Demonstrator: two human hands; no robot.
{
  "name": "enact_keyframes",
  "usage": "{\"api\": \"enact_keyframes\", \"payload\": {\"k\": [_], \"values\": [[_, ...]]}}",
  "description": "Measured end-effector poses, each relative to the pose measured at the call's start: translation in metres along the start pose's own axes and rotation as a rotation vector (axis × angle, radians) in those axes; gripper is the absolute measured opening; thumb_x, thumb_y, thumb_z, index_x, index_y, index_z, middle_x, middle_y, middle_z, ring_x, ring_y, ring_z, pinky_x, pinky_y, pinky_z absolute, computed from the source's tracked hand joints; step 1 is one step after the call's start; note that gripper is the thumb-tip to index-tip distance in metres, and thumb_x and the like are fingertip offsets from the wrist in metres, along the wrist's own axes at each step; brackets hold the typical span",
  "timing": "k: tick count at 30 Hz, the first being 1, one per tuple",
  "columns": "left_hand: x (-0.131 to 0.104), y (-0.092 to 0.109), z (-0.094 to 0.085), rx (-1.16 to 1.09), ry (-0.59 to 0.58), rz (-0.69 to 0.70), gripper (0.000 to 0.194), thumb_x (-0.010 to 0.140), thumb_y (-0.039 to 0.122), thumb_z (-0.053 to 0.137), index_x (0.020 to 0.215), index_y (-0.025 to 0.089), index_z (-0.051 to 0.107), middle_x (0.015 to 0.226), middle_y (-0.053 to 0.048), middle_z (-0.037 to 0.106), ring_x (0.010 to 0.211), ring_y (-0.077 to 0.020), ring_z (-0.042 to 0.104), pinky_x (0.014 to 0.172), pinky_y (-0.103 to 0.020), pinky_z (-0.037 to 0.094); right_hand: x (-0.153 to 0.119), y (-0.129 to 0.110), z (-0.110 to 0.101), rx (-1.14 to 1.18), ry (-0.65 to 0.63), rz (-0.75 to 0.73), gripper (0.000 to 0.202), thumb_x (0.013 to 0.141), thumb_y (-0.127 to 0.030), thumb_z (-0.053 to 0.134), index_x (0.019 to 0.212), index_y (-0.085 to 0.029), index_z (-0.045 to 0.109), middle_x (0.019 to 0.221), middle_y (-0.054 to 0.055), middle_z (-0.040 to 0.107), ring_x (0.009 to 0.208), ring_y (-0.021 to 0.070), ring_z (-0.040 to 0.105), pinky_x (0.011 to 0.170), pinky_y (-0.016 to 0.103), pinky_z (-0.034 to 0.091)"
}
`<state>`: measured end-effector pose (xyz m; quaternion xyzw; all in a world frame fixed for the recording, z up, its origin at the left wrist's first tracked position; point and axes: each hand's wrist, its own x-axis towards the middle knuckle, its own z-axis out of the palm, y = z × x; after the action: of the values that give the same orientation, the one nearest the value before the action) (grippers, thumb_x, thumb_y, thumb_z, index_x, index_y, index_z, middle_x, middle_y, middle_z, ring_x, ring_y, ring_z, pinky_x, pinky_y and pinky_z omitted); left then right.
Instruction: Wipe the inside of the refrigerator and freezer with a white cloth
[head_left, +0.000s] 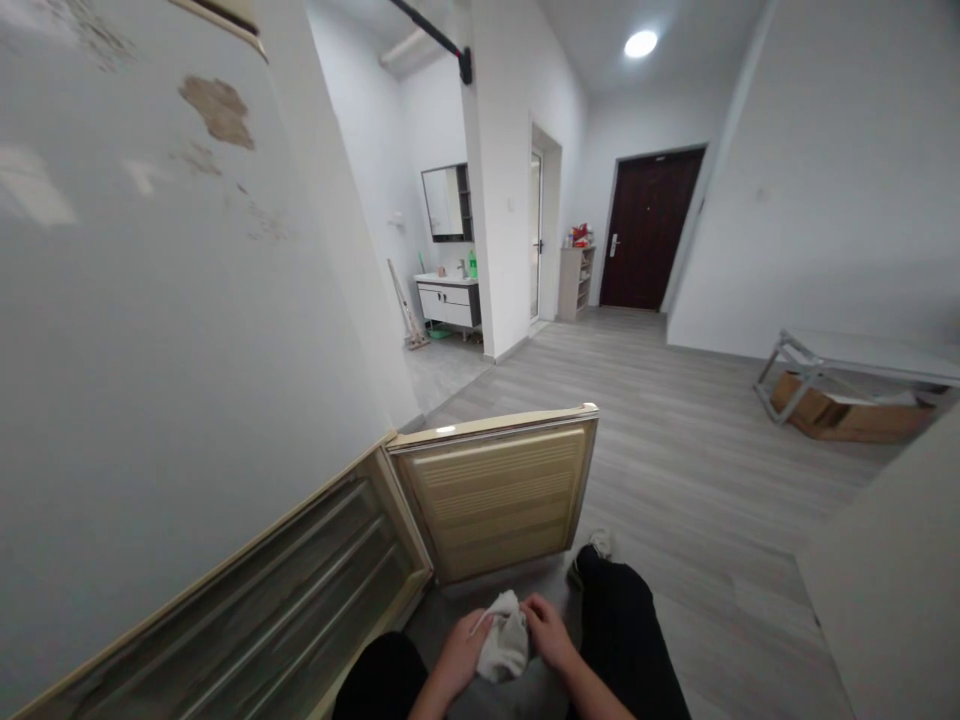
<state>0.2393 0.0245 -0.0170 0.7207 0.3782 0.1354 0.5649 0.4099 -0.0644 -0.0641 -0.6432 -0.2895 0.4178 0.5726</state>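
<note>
A crumpled white cloth (504,640) is held between my two hands at the bottom centre. My left hand (466,645) grips its left side, fingers closed. On the cloth's right side, my right hand (547,630) pinches it with bent fingers. Just beyond them stands an open cream door (499,495) with a ribbed inner panel, hinged to a low cabinet (300,600) at the lower left. The cabinet's inside shows dark horizontal ridges. Neither hand touches the door.
My black-trousered legs (626,630) flank the hands. A glass-topped table (870,352) stands at the right over a cardboard box (851,415). Farther off are a washbasin cabinet (450,302), a mop (409,315), a small shelf (576,283) and a dark red door (649,230).
</note>
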Motion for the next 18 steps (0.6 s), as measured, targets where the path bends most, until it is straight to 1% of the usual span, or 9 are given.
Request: {"api": "enact_keyframes", "payload": {"k": [2, 5, 6, 7, 9, 11, 12, 15, 18], "values": [[-0.004, -0.002, -0.008, 0.005, 0.020, 0.007, 0.069, 0.079, 0.080, 0.050, 0.098, 0.019, 0.075, 0.103, -0.011, 0.077, 0.101, -0.0310, 0.067, 0.092, -0.038, 0.047, -0.005, 0.004, 0.014, 0.096, -0.073, 0.039, 0.066, 0.066, -0.087, 0.056, 0.071, -0.021, 0.058, 0.072, 0.003, 0.055, 0.075, 0.0202, 0.054, 0.075, 0.033, 0.045], [-0.008, -0.006, -0.015, 0.000, 0.013, 0.005, 0.068, 0.076, 0.080, 0.055, 0.098, 0.018, 0.074, 0.104, -0.011, 0.077, 0.101, -0.0309, 0.067, 0.092, -0.037, 0.048, -0.014, 0.015, 0.031, 0.166, -0.195, 0.124, 0.076, 0.062, -0.092, 0.060, 0.086, -0.020, 0.067, 0.070, 0.001, 0.055, 0.064, 0.0162, 0.051, 0.065, 0.031, 0.043], [-0.009, -0.008, -0.017, -0.008, -0.003, 0.011, 0.067, 0.075, 0.079, 0.058, 0.098, 0.018, 0.074, 0.105, -0.011, 0.076, 0.101, -0.0306, 0.067, 0.092, -0.037, 0.048, -0.016, 0.019, 0.034, 0.165, -0.213, 0.124, 0.078, 0.060, -0.090, 0.064, 0.091, -0.019, 0.069, 0.071, 0.001, 0.056, 0.062, 0.0156, 0.051, 0.064, 0.030, 0.043], [-0.009, -0.010, -0.018, -0.017, -0.018, 0.014, 0.066, 0.073, 0.078, 0.061, 0.098, 0.018, 0.074, 0.104, -0.010, 0.076, 0.101, -0.0302, 0.067, 0.092, -0.037, 0.048, -0.018, 0.022, 0.037, 0.164, -0.218, 0.099, 0.078, 0.059, -0.087, 0.068, 0.096, -0.019, 0.071, 0.074, 0.002, 0.060, 0.064, 0.0165, 0.053, 0.066, 0.031, 0.044], [-0.012, -0.015, -0.022, -0.040, -0.040, 0.003, 0.065, 0.068, 0.077, 0.067, 0.095, 0.018, 0.074, 0.101, -0.009, 0.076, 0.099, -0.0290, 0.066, 0.090, -0.036, 0.048, -0.022, 0.026, 0.038, 0.160, -0.202, 0.009, 0.073, 0.062, -0.082, 0.072, 0.099, -0.019, 0.074, 0.085, 0.005, 0.067, 0.078, 0.0214, 0.061, 0.077, 0.034, 0.048], [-0.014, -0.022, -0.027, -0.064, -0.048, -0.032, 0.068, 0.062, 0.079, 0.071, 0.092, 0.018, 0.074, 0.095, -0.007, 0.075, 0.096, -0.0278, 0.066, 0.088, -0.035, 0.049, -0.023, 0.027, 0.037, 0.138, -0.189, -0.042, 0.068, 0.065, -0.080, 0.071, 0.094, -0.019, 0.077, 0.090, 0.007, 0.070, 0.089, 0.0250, 0.063, 0.086, 0.037, 0.048], [-0.016, -0.025, -0.029, -0.074, -0.051, -0.059, 0.070, 0.059, 0.080, 0.072, 0.092, 0.018, 0.074, 0.094, -0.007, 0.074, 0.094, -0.0274, 0.066, 0.085, -0.035, 0.049, -0.023, 0.027, 0.037, 0.118, -0.190, -0.041, 0.068, 0.066, -0.081, 0.070, 0.091, -0.018, 0.077, 0.090, 0.008, 0.071, 0.088, 0.0255, 0.062, 0.087, 0.038, 0.048], [-0.019, -0.036, -0.037, -0.107, -0.058, -0.115, 0.078, 0.054, 0.085, 0.073, 0.095, 0.018, 0.076, 0.093, -0.007, 0.074, 0.091, -0.0264, 0.066, 0.083, -0.034, 0.048, -0.023, 0.025, 0.038, 0.078, -0.191, -0.010, 0.073, 0.065, -0.088, 0.065, 0.081, -0.017, 0.078, 0.082, 0.008, 0.069, 0.080, 0.0241, 0.060, 0.082, 0.037, 0.047], [-0.021, -0.043, -0.043, -0.147, -0.068, -0.146, 0.081, 0.053, 0.089, 0.071, 0.091, 0.018, 0.078, 0.084, -0.006, 0.072, 0.081, -0.0238, 0.064, 0.082, -0.035, 0.048, -0.025, 0.023, 0.040, 0.133, -0.216, 0.017, 0.073, 0.065, -0.089, 0.064, 0.074, -0.018, 0.077, 0.076, 0.007, 0.066, 0.077, 0.0223, 0.059, 0.079, 0.035, 0.046]]}}
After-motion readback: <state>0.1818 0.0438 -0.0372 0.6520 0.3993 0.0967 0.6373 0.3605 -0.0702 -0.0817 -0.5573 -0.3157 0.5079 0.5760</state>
